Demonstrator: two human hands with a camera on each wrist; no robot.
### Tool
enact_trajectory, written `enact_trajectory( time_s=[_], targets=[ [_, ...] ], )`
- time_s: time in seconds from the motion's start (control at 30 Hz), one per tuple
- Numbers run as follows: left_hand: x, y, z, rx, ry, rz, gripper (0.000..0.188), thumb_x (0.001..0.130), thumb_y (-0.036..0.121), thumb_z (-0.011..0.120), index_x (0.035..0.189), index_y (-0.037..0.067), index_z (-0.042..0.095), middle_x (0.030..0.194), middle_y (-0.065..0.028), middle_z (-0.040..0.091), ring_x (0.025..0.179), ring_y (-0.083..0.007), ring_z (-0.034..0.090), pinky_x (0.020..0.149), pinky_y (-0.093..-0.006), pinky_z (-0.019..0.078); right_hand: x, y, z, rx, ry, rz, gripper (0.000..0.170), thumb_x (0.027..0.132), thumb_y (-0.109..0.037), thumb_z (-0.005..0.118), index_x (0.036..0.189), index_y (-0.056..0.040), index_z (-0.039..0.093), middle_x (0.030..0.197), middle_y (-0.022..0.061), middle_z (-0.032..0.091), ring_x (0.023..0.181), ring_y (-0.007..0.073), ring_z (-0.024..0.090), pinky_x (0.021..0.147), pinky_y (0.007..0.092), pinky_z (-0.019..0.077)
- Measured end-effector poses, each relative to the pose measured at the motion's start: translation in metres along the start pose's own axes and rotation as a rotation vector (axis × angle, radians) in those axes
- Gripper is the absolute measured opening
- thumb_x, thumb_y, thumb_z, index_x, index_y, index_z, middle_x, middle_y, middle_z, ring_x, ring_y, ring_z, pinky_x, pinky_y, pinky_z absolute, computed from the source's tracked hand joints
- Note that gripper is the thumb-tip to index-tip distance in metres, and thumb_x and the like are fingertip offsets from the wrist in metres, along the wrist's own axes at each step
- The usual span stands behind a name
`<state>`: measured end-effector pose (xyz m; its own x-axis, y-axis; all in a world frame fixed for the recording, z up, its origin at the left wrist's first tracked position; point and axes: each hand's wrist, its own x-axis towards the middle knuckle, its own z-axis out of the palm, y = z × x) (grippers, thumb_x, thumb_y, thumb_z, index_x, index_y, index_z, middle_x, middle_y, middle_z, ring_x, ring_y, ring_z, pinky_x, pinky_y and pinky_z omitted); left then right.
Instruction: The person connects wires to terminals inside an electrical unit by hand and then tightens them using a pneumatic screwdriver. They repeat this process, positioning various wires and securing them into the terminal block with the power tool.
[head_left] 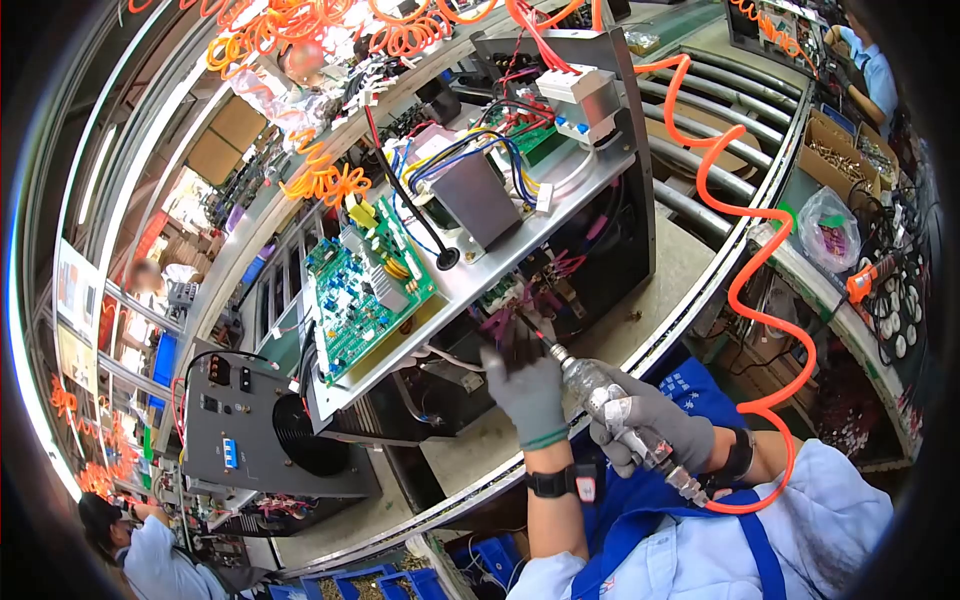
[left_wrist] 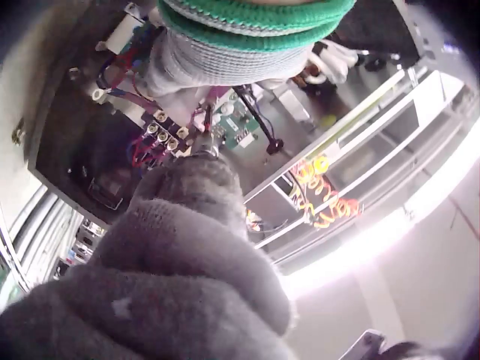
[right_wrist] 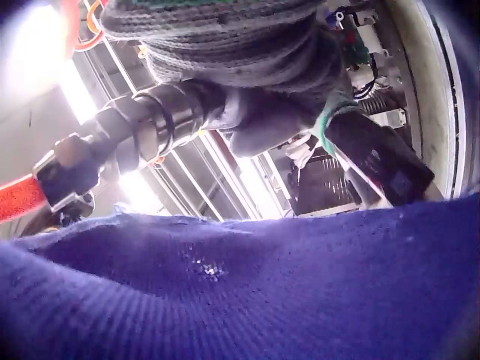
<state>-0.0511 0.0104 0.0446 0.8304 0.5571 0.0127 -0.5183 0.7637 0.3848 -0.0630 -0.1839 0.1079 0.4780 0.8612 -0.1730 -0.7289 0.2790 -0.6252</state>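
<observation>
Blue cloth [right_wrist: 247, 292] nearest | right fingers [head_left: 618, 458] gripping air screwdriver [head_left: 590, 385] | left fingers [head_left: 497, 368] unclear (room under tray edge [head_left: 465, 288])

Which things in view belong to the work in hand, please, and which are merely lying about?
Job in hand:
power driver, in the right hand
orange coiled hose, joined to it
open chassis, which the driver points into

Apparently just lying or standing by:
plastic bag, right
gray unit, left

air driver [head_left: 600, 393]: silvery, worn body held in my right hand [head_left: 665, 425], orange hose [head_left: 745, 508] at its rear, bit [head_left: 541, 337] pointing into the chassis [head_left: 612, 255] | chassis: open, dark-walled, metal shelf [head_left: 475, 270] carrying a green circuit board [head_left: 360, 305], wiring exposed below
</observation>
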Motion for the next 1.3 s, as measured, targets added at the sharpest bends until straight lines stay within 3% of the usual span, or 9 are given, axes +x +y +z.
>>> enact_trajectory(
  time_s=[0.1, 0.23, 0.43, 0.63, 0.77, 0.83, 0.97, 1.07, 1.3],
  targets=[
    [-0.008, -0.001, 0.003, -0.429, 0.008, -0.049, 0.074, 0.081, 0.044, 0.071, 0.128, -0.008, 0.047, 0.138, -0.0265, 0.042, 0.132, -0.0412, 0.037, 0.113, -0.0566, 0.0272, -0.001, -0.001, 0.001, 0.004, -0.015, 0.026, 0.079, 0.083, -0.021, 0.058, 0.151, -0.0146, 0.018, 0.089, 0.0115, 0.058, 0.058, 0.0182, 0.06, 0.049, 0.0326, 0.0531],
    [-0.007, -0.002, 0.014, -0.324, -0.172, -0.059, 0.076, 0.082, 0.046, 0.068, 0.128, -0.01, 0.045, 0.142, -0.0307, 0.033, 0.134, -0.0472, 0.03, 0.115, -0.0609, 0.0222, 0.002, -0.012, 0.017, 0.057, -0.036, 0.045, 0.077, 0.084, -0.023, 0.057, 0.15, -0.0141, 0.018, 0.09, 0.011, 0.058, 0.058, 0.0183, 0.06, 0.048, 0.0317, 0.0524],
    [-0.007, -0.003, 0.019, -0.096, -0.184, -0.028, 0.079, 0.08, 0.05, 0.069, 0.133, -0.003, 0.046, 0.145, -0.0251, 0.034, 0.134, -0.0438, 0.033, 0.115, -0.0593, 0.0206, 0.005, 0.001, 0.004, 0.642, -0.177, 0.185, 0.041, 0.092, -0.037, 0.053, 0.118, -0.0047, 0.051, 0.092, 0.0107, 0.06, 0.063, 0.0185, 0.058, 0.055, 0.0353, 0.0497],
    [-0.008, -0.003, 0.016, -0.051, -0.175, 0.009, 0.077, 0.082, 0.053, 0.066, 0.131, -0.003, 0.047, 0.142, -0.0243, 0.037, 0.134, -0.0457, 0.032, 0.115, -0.0577, 0.0228, 0.005, -0.005, 0.004, 0.776, -0.205, 0.213, 0.041, 0.095, -0.04, 0.049, 0.114, -0.0044, 0.052, 0.09, 0.0118, 0.059, 0.061, 0.0188, 0.055, 0.053, 0.0344, 0.0494],
    [0.014, 0.0, -0.018, -0.036, -0.015, -0.016, 0.058, 0.089, 0.041, 0.064, 0.125, -0.003, 0.053, 0.128, -0.0173, 0.053, 0.121, -0.0334, 0.05, 0.101, -0.0475, 0.0444, 0.004, -0.022, 0.011, 0.933, -0.184, 0.293, 0.04, 0.094, -0.04, 0.052, 0.114, -0.0053, 0.052, 0.089, 0.0102, 0.057, 0.061, 0.0164, 0.054, 0.053, 0.0322, 0.0494],
    [0.023, 0.0, -0.017, -0.045, 0.177, -0.027, 0.041, 0.094, 0.028, 0.06, 0.121, -0.002, 0.057, 0.114, -0.0094, 0.064, 0.1, -0.0193, 0.062, 0.08, -0.0327, 0.0555, 0.002, -0.029, 0.016, 0.872, -0.136, 0.283, 0.039, 0.093, -0.037, 0.055, 0.113, -0.0036, 0.053, 0.088, 0.0104, 0.058, 0.062, 0.0158, 0.056, 0.053, 0.031, 0.0514],
    [0.021, -0.007, -0.009, 0.04, 0.189, 0.009, 0.041, 0.095, 0.031, 0.059, 0.12, -0.001, 0.057, 0.119, -0.01, 0.062, 0.099, -0.0175, 0.061, 0.075, -0.0286, 0.0542, 0.006, -0.011, 0.0, 0.392, -0.03, 0.186, 0.039, 0.091, -0.033, 0.057, 0.118, -0.0046, 0.051, 0.083, 0.011, 0.063, 0.057, 0.0196, 0.065, 0.045, 0.0321, 0.0557],
    [0.023, -0.005, -0.009, -0.014, 0.181, -0.037, 0.038, 0.096, 0.03, 0.058, 0.119, 0.0, 0.058, 0.116, -0.0085, 0.063, 0.096, -0.0162, 0.061, 0.072, -0.0276, 0.0532, 0.002, -0.006, 0.013, 0.11, -0.031, 0.012, 0.06, 0.089, -0.023, 0.054, 0.142, -0.008, 0.032, 0.09, 0.0129, 0.061, 0.055, 0.0205, 0.064, 0.046, 0.0317, 0.0556],
    [0.022, -0.008, -0.014, 0.131, 0.137, 0.058, 0.027, 0.095, 0.026, 0.058, 0.111, 0.004, 0.062, 0.102, -0.0071, 0.068, 0.083, -0.0171, 0.063, 0.067, -0.0271, 0.0512, 0.005, 0.016, 0.024, 0.018, 0.077, -0.035, 0.071, 0.084, -0.014, 0.055, 0.147, -0.0105, 0.023, 0.086, 0.0115, 0.057, 0.052, 0.0189, 0.061, 0.044, 0.0316, 0.0526]
  ],
)
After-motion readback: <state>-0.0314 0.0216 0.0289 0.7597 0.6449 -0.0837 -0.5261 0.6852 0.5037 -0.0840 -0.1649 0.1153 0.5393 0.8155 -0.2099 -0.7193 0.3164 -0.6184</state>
